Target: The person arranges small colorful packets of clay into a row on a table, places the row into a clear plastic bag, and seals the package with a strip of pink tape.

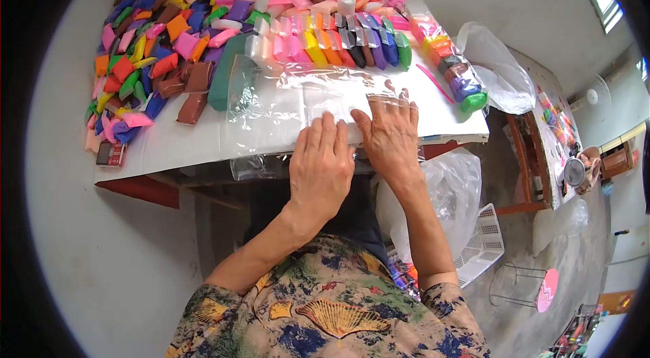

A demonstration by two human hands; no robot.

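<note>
Neither grip is closed: the left hand (pixel 321 167) lies flat, fingers straight, on the clear plastic bag (pixel 271 104) at the near edge of the white tabletop (pixel 176 145). The right hand (pixel 393 136), touching it, is spread flat with its fingertips seemingly under the film. Just beyond the fingertips lies a row of wrapped coloured clay sticks (pixel 338 47).

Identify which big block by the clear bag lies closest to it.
The teal-green block, touching the bag at its left edge; the brown blocks lie farther left.
</note>
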